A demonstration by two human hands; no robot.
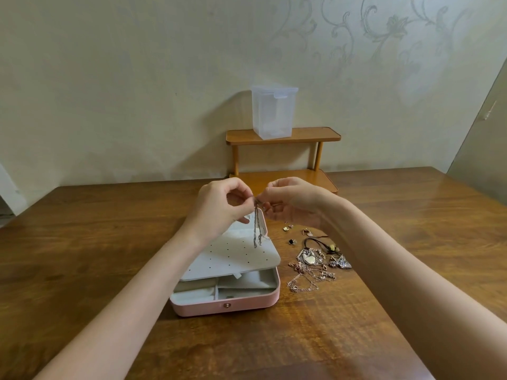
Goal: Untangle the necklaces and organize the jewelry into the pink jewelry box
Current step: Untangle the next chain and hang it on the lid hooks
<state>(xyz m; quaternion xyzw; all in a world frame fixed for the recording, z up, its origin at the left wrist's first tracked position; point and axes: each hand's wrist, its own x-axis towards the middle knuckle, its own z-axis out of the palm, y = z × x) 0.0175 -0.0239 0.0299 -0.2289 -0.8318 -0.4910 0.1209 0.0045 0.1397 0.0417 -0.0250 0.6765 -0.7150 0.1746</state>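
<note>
Two bare forearms, no sleeves, left hand (219, 207), right hand (292, 201)

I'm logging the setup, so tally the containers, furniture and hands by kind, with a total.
Pink jewelry box, open, with grey lining: 1
Clear plastic lidded container: 1
Small two-tier wooden shelf: 1
Brown wooden table: 1
Hands pinching the silver chain: 2, left hand and right hand
Total: 6

Bare wooden tabletop (82, 256) is lying open left of the open pink jewelry box (227, 303); right of it, a tangled heap of chains and pendants (312, 264) is crowding the way.
</note>
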